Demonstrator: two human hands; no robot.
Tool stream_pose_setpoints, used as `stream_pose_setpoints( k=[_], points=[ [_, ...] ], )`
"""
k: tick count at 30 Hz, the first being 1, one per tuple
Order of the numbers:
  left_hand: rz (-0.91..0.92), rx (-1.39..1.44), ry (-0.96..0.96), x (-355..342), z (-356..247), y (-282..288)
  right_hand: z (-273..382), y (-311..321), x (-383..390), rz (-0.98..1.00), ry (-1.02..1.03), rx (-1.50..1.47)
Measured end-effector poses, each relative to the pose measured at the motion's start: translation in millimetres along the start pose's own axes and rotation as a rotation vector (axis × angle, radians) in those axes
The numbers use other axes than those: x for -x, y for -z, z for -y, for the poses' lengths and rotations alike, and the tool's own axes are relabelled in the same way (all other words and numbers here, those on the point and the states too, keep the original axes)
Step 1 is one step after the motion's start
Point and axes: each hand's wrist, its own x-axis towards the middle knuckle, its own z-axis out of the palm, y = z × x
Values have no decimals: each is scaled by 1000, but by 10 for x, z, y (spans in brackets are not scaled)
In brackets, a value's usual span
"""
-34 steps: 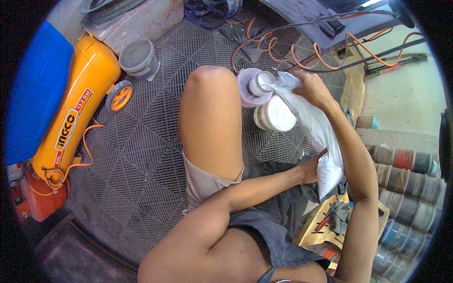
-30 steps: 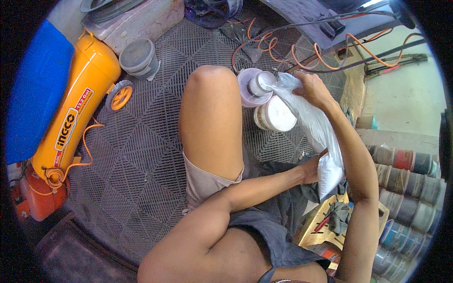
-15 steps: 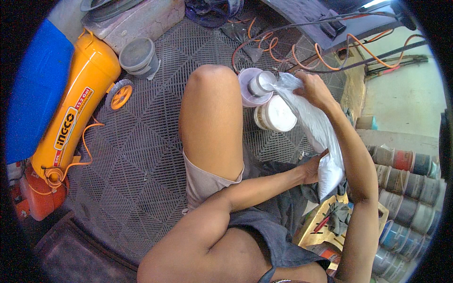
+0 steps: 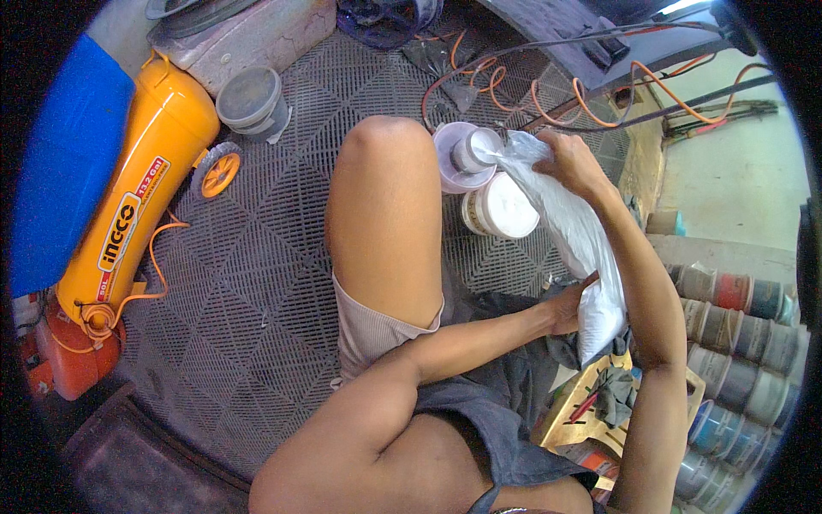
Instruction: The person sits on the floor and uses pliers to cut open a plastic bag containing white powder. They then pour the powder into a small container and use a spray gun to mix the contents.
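Observation:
A long clear plastic bag [image 4: 575,231] of white powder slants down from the upper left, its narrow mouth at the opening of a small silvery can [image 4: 469,152]. White shows where the bag's mouth meets the can. My right hand [image 4: 572,163] grips the bag close to that mouth. Lower down, my left hand [image 4: 572,310] is closed around the full end, its fingers partly behind the bag. The can sits on or in a pale translucent tub [image 4: 445,163]; I cannot tell which. Touching the tub is a white bucket [image 4: 511,206] with a bright white top.
A yellow air tank [image 4: 128,197] with a wheel stands at the left beside a blue panel [image 4: 68,163]. A grey lidded bucket [image 4: 253,104] rests on the grid floor mat. An orange coiled hose [image 4: 591,107] crosses the upper right. Stacked cans [image 4: 736,377] and a yellow stool [image 4: 582,415] are at the right.
Both hands keep nearly the same place on the bag. A little more white shows at the can's opening by the bag's mouth.

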Motion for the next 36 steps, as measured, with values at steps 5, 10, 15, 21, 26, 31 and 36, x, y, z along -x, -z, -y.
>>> stream_pose_setpoints(
  k=[5, 10, 15, 21, 26, 31, 36],
  points=[
    [-36, -8, -17, -34, 12, -12, 7, 19, -8, 4, -13, -11],
    [-53, -64, -37, -53, 29, -50, 18, 40, 8, 2, 7, -25],
    [-73, -18, -10, -45, 26, -59, 32, 45, 19, 5, -8, -13],
    [-91, -43, -31, -78, 45, -51, 45, 63, 14, -5, 35, 10],
    [-132, -18, -50, -60, 78, -130, 27, 70, 38, 28, -22, 11],
    [-41, -44, -41, -78, 47, -115, 75, 100, 17, 16, -25, 30],
    [-15, 28, -73, -109, 67, -129, 27, 86, -6, 25, 18, 31]
  ],
)
